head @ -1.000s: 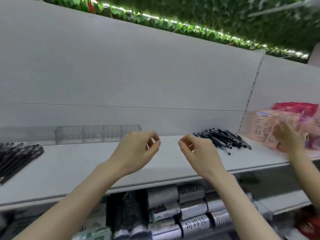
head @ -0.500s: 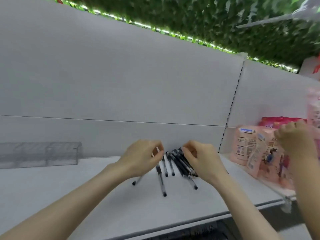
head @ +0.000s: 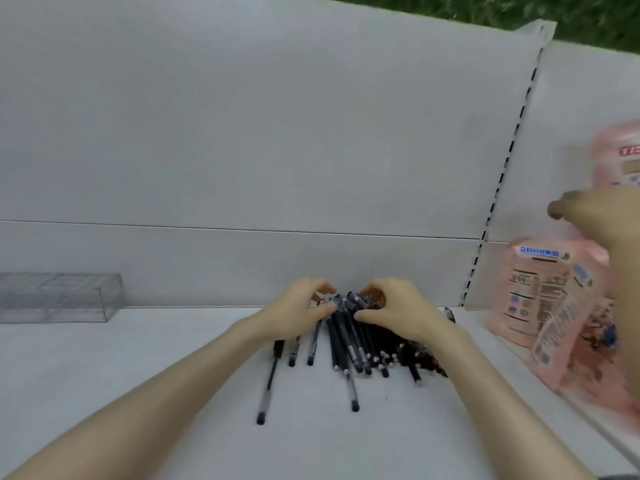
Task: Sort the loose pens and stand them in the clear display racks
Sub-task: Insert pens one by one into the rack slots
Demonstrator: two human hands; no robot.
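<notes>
The pens [head: 349,344] lie in a dark heap on the white shelf [head: 138,375], close to the back panel. Their long axes run from the panel out toward the person, fanning a little at the near ends. Both hands sit at the far end of that heap. The left hand [head: 298,310] has its fingers curled over the tips from the left, and the right hand [head: 398,311] is cupped over them from the right, thumb pressed against the barrels, so the bundle is pinched between the two. Most of each pen's length therefore points back from the hands along the forearms. A few strays lie outside the grasp: one long pen [head: 268,386] angles off below the left wrist and another [head: 351,389] sticks out of the middle of the pile. The clear display rack [head: 59,297] stands against the back panel well to the left, so the left hand is the nearer one, and I'd guess the bundle must be swung upright and carried leftward. Off to the right, another person's hand [head: 595,216] hovers by some pink packets [head: 540,299], blurred.
</notes>
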